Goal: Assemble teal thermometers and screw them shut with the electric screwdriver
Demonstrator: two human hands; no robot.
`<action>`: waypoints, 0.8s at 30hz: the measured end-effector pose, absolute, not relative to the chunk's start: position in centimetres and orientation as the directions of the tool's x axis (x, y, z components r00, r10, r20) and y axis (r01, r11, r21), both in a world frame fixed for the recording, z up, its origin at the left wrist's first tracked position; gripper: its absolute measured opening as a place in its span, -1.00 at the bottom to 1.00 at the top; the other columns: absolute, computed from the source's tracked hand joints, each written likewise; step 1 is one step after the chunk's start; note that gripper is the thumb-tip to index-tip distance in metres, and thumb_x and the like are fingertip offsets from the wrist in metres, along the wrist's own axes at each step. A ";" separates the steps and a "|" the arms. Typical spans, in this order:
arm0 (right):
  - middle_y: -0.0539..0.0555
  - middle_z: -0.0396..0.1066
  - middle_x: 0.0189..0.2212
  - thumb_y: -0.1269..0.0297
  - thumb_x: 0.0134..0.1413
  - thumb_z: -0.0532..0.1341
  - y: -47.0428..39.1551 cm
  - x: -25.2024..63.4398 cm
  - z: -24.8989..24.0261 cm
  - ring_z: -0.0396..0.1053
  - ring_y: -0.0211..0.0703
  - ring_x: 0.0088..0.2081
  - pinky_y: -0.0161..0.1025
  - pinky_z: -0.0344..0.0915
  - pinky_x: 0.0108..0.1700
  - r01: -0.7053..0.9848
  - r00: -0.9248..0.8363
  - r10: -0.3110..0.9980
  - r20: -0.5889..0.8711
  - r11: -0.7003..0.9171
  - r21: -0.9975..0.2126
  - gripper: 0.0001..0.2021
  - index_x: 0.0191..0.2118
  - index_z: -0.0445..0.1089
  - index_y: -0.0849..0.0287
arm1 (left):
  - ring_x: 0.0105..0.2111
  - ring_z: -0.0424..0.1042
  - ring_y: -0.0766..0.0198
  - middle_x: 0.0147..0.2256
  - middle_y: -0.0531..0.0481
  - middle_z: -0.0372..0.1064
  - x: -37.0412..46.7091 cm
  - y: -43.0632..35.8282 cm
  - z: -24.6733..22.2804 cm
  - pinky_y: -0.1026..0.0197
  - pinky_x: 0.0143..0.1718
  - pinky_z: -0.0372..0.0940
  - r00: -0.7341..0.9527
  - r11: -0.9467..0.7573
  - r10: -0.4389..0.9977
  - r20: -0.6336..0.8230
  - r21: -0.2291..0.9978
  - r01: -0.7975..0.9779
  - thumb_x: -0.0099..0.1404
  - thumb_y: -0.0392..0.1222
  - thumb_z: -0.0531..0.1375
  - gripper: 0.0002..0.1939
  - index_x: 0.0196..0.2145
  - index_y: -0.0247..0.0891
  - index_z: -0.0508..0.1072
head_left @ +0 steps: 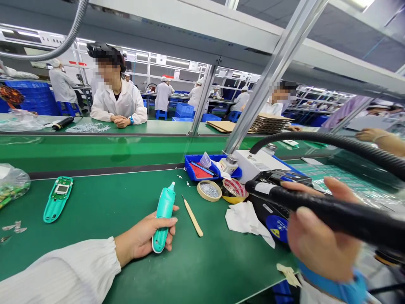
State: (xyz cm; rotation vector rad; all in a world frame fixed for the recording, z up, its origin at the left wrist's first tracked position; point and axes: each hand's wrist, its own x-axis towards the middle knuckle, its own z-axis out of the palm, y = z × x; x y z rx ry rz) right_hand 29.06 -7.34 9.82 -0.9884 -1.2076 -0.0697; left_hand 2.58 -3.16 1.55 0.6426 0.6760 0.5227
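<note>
A teal handheld device (165, 202), shaped like a thermometer with a narrow pale tip, is gripped in my left hand (147, 234). My thumb lies across its lower body and the tip points away from me. On the right, my right hand (325, 236) is closed around a thick black electric screwdriver (316, 207), raised over the table's right side; its working end is not clear. Just right of the teal device lies a wooden-handled pick (193, 217). Farther left rests an open teal housing half (58, 199) with a circuit board and small display.
Blue trays (202, 169) with small parts stand behind a roll of tape holding screws (209, 191) and a yellow bowl (234, 190). A white cloth (249, 221) lies by a black machine (268, 219). Bagged boards (12, 185) sit left. A co-worker (118, 97) sits across the bench.
</note>
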 end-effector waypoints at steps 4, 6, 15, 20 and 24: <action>-0.16 0.31 -0.69 0.30 -0.24 0.21 -1.3 26.5 9.3 0.26 -0.24 -0.63 -0.18 0.32 -0.41 0.165 0.707 0.374 0.601 0.739 -0.654 -0.72 -0.28 0.26 0.10 | -0.69 0.08 0.49 -0.60 0.17 0.14 2.4 -3.3 1.2 0.36 -0.65 0.00 0.686 0.721 0.600 -0.411 0.650 -0.242 0.14 -0.28 0.16 -0.51 0.01 -0.21 0.09; -0.18 0.27 -0.74 0.26 -0.22 0.21 1.0 26.0 8.3 0.22 -0.26 -0.69 -0.23 0.28 -0.51 0.134 0.716 0.409 0.565 0.715 -0.686 -0.75 -0.31 0.24 0.12 | -0.69 0.05 0.51 -0.62 0.18 0.11 2.0 -3.4 1.1 0.38 -0.66 -0.06 0.675 0.723 0.609 -0.417 0.641 -0.257 0.13 -0.28 0.18 -0.55 -0.04 -0.25 0.13; -0.13 0.30 -0.71 0.26 -0.32 0.31 5.2 26.1 5.5 0.27 -0.21 -0.68 -0.21 0.26 -0.55 0.174 0.701 0.445 0.557 0.650 -0.739 -0.72 -0.38 0.28 0.15 | -0.70 0.03 0.51 -0.67 0.21 0.10 2.3 -3.4 1.2 0.38 -0.67 -0.08 0.669 0.719 0.619 -0.412 0.641 -0.270 0.09 -0.24 0.21 -0.60 -0.13 -0.27 0.17; -0.14 0.29 -0.73 0.29 -0.32 0.28 4.6 25.5 6.2 0.24 -0.22 -0.68 -0.21 0.25 -0.55 0.178 0.703 0.441 0.558 0.650 -0.739 -0.76 -0.40 0.28 0.15 | -0.72 0.02 0.51 -0.71 0.22 0.07 2.2 -3.3 0.9 0.39 -0.69 -0.08 0.655 0.703 0.639 -0.403 0.651 -0.286 0.12 -0.22 0.20 -0.66 -0.16 -0.28 0.18; -0.16 0.24 -0.75 0.27 -0.29 0.19 1.3 23.9 8.6 0.20 -0.23 -0.67 -0.21 0.23 -0.52 0.139 0.685 0.432 0.586 0.712 -0.688 -0.78 -0.38 0.23 0.11 | -0.69 0.09 0.49 -0.68 0.19 0.12 2.2 -3.1 0.9 0.38 -0.66 0.03 0.612 0.683 0.687 -0.391 0.636 -0.360 0.12 -0.24 0.21 -0.69 -0.19 -0.28 0.20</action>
